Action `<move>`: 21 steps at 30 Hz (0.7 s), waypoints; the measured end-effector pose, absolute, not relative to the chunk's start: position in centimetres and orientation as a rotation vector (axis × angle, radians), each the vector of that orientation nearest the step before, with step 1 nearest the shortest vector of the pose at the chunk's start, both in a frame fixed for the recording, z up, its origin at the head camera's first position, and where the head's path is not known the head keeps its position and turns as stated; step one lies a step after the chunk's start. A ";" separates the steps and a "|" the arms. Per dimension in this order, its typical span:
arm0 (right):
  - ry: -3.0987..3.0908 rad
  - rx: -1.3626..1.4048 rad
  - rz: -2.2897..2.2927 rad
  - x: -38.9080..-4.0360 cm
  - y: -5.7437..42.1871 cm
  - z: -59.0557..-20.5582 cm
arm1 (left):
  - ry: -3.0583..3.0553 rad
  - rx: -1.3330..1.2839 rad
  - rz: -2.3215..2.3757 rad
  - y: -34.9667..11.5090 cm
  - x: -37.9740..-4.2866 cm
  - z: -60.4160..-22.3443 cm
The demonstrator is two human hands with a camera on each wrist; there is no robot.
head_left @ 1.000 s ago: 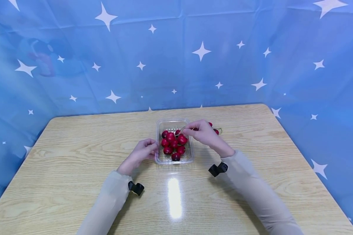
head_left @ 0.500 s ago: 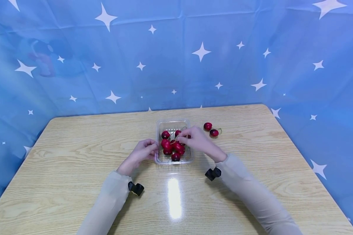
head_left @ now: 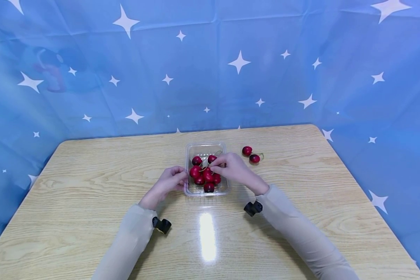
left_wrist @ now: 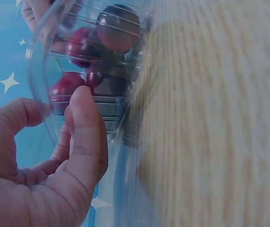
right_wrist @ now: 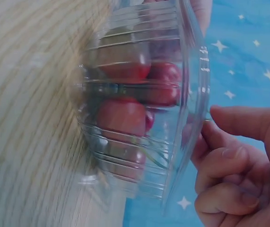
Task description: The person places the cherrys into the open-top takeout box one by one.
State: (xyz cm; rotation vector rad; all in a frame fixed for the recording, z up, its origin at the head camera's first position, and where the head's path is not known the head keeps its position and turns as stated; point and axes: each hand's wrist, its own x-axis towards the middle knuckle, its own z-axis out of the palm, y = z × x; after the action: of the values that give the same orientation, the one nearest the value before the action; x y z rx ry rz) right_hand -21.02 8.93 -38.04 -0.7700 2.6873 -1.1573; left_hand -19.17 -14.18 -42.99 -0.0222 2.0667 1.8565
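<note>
A clear plastic container stands on the table with several red cherries inside, some with green stems. My left hand holds the container's left side. In the left wrist view its thumb lies against the ribbed wall and the index fingertip meets the rim. Over the container's right side, my right hand pinches a thin stem between thumb and index finger, low among the cherries. The right wrist view shows a bit of that stem at the fingertips; its cherry is partly hidden behind the clear wall.
Two more cherries with stems lie on the table right of the container, behind my right hand. A blue cloth with white stars hangs behind the table.
My right hand has moved left and toward me, lowering the cherry it holds by the stem into the container. Cherries inside have shifted. My left hand has stayed in place.
</note>
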 end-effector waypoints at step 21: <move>2.674 -0.498 -1.400 -22.1 12.2 -37.8 | 2.070 -0.022 1.838 -14.2 -19.2 -43.0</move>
State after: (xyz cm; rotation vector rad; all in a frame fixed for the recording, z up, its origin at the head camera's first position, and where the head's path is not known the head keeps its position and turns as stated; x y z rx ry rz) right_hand -22.08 12.17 -37.77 -0.4979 2.6740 -1.4001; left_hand -19.19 -14.24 -43.05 -0.0222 2.0698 1.8376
